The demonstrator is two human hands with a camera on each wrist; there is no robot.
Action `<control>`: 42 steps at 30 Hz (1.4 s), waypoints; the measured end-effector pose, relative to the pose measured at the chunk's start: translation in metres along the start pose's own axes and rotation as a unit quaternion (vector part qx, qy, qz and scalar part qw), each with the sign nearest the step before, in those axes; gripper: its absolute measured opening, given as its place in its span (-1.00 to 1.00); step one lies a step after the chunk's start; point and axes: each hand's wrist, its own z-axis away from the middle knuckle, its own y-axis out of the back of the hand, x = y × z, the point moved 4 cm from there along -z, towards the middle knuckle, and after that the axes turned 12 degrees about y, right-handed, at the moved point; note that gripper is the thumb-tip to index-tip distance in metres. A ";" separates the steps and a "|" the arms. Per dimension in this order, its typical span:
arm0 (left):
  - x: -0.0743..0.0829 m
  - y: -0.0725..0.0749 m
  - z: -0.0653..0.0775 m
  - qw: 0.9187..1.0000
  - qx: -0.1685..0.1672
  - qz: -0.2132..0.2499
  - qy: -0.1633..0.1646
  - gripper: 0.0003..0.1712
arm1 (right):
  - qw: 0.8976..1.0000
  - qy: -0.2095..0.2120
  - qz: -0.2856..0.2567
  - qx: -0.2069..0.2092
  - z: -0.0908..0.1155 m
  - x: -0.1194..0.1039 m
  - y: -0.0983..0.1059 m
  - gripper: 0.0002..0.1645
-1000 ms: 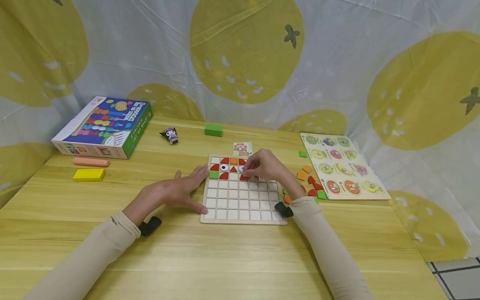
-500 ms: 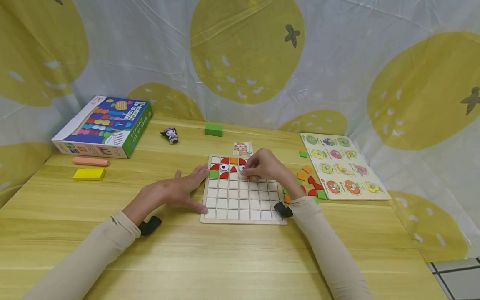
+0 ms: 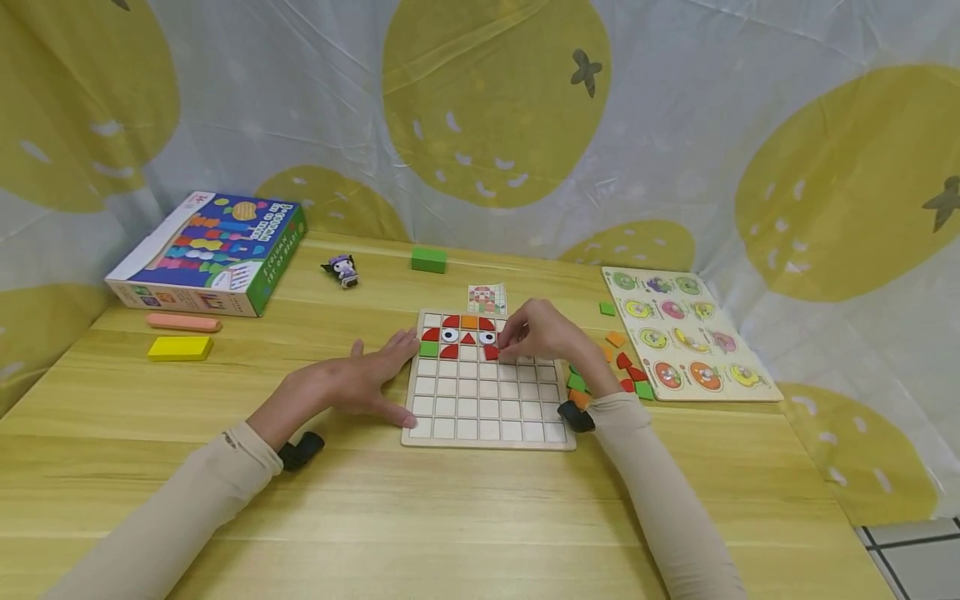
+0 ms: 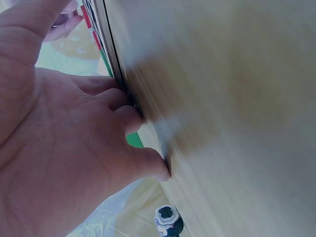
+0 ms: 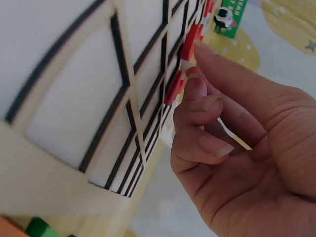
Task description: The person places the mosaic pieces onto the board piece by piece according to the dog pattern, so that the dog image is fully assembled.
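A wooden grid board lies at the middle of the table, with red, orange and green tiles and two eye tiles in its upper left cells. My left hand rests at the board's left side, fingers and thumb spread along the edge. In the left wrist view, the left hand lies against that edge. My right hand is over the upper part of the board, pinching a red tile below the right eye tile. Fingers of the right hand partly hide this tile in the right wrist view.
A small pattern card lies behind the board. Loose tiles and a fruit puzzle board are on the right. A green block, figurine, toy box, pink stick and yellow block stand behind and left.
My right hand has shifted slightly right, uncovering the right eye tile and the red tile below it. The left hand has stayed at the board's edge.
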 end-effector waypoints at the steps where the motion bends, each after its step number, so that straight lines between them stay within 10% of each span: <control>1: 0.000 0.000 0.000 1.000 0.000 -0.001 0.000 0.41 | 1.000 0.002 -0.001 -0.003 0.000 0.000 -0.001 -0.93; 25: 0.000 -0.001 -0.001 1.000 0.002 -0.004 0.000 0.41 | 0.999 0.028 0.035 -0.019 -0.003 0.000 -0.003 -0.73; 42: 0.001 -0.001 -0.001 1.000 0.001 -0.004 0.001 0.41 | 0.990 0.028 0.050 -0.131 0.007 -0.009 0.002 -0.54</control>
